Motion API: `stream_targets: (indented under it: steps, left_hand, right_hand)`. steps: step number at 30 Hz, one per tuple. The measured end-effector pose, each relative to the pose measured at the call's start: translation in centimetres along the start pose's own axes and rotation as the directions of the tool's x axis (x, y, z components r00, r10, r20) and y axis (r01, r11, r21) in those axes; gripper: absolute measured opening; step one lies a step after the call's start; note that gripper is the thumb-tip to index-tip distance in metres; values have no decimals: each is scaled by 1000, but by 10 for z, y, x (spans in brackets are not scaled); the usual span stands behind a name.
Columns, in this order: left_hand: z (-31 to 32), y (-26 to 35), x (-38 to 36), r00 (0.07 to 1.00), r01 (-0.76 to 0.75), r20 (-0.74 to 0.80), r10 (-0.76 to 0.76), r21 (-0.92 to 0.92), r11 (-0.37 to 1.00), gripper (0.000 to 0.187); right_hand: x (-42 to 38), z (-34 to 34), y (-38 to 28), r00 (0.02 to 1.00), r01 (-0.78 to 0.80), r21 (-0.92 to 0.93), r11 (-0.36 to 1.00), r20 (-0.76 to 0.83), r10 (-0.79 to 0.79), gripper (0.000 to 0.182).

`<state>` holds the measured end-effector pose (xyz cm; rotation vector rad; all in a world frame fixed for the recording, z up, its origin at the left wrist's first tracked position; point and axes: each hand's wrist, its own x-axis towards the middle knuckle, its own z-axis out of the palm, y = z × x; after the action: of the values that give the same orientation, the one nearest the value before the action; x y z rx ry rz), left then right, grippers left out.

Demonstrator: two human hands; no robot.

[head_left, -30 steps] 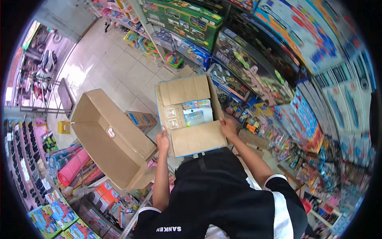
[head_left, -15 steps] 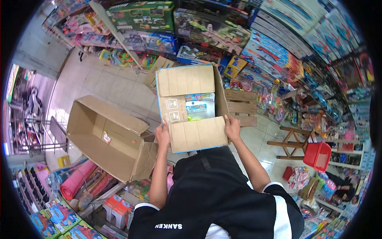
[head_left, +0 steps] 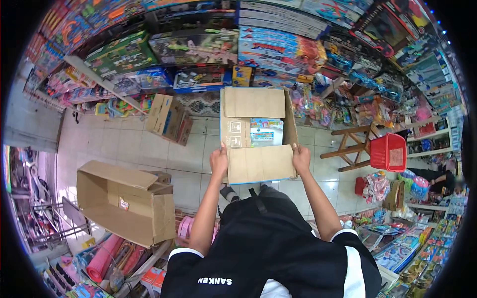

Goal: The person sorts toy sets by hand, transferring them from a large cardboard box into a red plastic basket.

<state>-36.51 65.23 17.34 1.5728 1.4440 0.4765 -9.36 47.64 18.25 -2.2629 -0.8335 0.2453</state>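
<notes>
A cardboard box (head_left: 261, 164) is held up in front of my body, its flaps partly folded in. Between the flaps, packaged goods (head_left: 267, 133) with blue and white labels show inside. My left hand (head_left: 218, 161) grips the box's near left corner. At the near right corner, my right hand (head_left: 301, 159) is closed on the edge, thumb on top. The undersides of the fingers are hidden by the box.
A large open carton (head_left: 124, 203) lies at the left. Smaller cartons (head_left: 169, 119) stand on the tiled floor (head_left: 189, 149). A wooden stool (head_left: 353, 146) and red basket (head_left: 388, 152) are at the right. Shelves of toy boxes (head_left: 194, 47) line the back; a person (head_left: 437, 179) is far right.
The view has turned to the right. Both hands still hold the box, which now hangs over bare floor, away from the smaller cartons. The wooden pallet beside it is out of sight.
</notes>
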Motion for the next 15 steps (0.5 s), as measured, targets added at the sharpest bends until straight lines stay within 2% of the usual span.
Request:
stream_targets:
  steps: [2, 3, 5, 8, 10, 11, 13, 14, 15]
  left_hand:
    - [43, 20, -4, 999, 0, 36, -2, 61, 998, 63]
    - [54, 32, -6, 1000, -26, 5, 26, 116, 993, 63]
    - [68, 51, -6, 998, -47, -30, 53, 178, 983, 62]
    - [80, 60, 3, 997, -39, -58, 54, 231, 972, 62]
    - [86, 56, 13, 989, -118, -60, 135, 228, 966, 64]
    - [86, 54, 15, 991, -102, -66, 120, 234, 967, 64]
    - [85, 56, 20, 984, -142, -72, 164, 249, 958, 63]
    - [85, 56, 19, 986, -127, -78, 150, 251, 960, 63]
    - [82, 58, 16, 991, -88, -78, 109, 232, 969, 55]
  right_hand:
    - [13, -24, 26, 997, -75, -79, 994, 17, 77, 38]
    - [16, -27, 37, 996, -90, -79, 993, 16, 91, 38]
    - [27, -26, 54, 997, -65, -72, 995, 31, 67, 37]
    - [45, -25, 61, 992, -86, -95, 992, 83, 94, 36]
    - [58, -20, 66, 994, -55, -91, 994, 87, 63, 38]
    - [62, -18, 67, 997, -24, -92, 996, 67, 31, 40]
    - [69, -19, 63, 992, -50, -42, 998, 116, 55, 40]
    - [69, -21, 62, 984, -84, 1, 996, 156, 83, 42]
    - [69, -18, 70, 982, -82, 0, 997, 170, 81, 42]
